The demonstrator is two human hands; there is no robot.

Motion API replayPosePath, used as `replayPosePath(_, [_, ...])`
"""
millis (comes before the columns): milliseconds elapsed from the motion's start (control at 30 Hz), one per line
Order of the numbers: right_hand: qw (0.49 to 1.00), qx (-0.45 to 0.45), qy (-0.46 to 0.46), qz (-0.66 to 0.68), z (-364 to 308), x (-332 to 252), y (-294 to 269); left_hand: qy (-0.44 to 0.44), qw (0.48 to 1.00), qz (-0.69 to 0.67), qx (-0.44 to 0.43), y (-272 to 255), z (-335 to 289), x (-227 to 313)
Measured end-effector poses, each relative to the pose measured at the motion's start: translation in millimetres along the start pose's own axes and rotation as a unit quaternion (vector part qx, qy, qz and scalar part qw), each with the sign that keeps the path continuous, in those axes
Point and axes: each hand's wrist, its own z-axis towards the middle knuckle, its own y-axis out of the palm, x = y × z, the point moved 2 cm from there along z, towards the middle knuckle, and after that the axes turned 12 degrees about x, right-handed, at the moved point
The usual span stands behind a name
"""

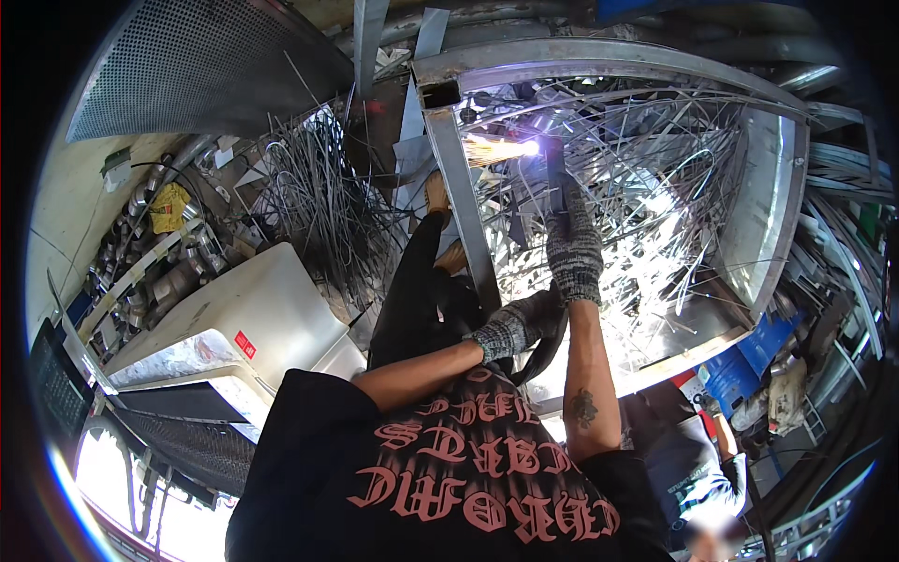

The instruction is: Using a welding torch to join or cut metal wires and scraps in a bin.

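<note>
My right hand [574, 248], in a grey knit glove, reaches forward wrapped round a dark hand torch [556, 173]. At the torch's tip burns a small violet-white arc [532, 148], and orange sparks [492, 151] spray left from it toward the side bar of a rectangular metal frame [462, 192]. My left hand [518, 325], gloved alike, is closed on a thick black cable [545, 354] near my right wrist. Glare and the glove hide the exact spot where the arc meets metal. Inside the frame lies a tangle of thin metal strips [646, 197].
A perforated metal sheet [206, 70] leans at the far left. Another strip heap [328, 201] lies left of my feet, beside a white casing [248, 309]. Blue drums [735, 375] stand at the right; another person [702, 468] is close by at lower right.
</note>
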Motion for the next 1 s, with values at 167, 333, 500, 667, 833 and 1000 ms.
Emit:
replayPosePath(167, [0.998,0.001,-0.006,-0.056,-1.7,-2.6,3.0,-0.006,0.998,-0.054,-0.008,7.3,3.2,-23.9])
replayPosePath(333, [0.997,0.000,0.007,-0.072,-2.7,-1.5,1.1,-0.023,0.993,-0.116,-0.009,7.0,0.0,-22.9])
replayPosePath(500, [0.997,-0.017,0.031,-0.064,-2.3,-4.0,1.8,-0.006,0.995,-0.101,0.009,3.8,-1.5,-25.8])
replayPosePath(667, [0.999,0.023,-0.029,-0.014,-0.6,4.8,3.3,-0.046,0.994,-0.102,-0.012,5.3,1.5,-18.0])
replayPosePath(833, [1.000,0.007,0.011,-0.016,-3.3,9.3,5.4,0.039,0.999,0.033,0.013,7.4,4.9,-23.7])
replayPosePath(1000, [0.997,0.062,-0.018,0.049,-5.5,20.8,-6.5,0.015,0.997,0.082,-0.004,-5.9,4.3,-7.0])
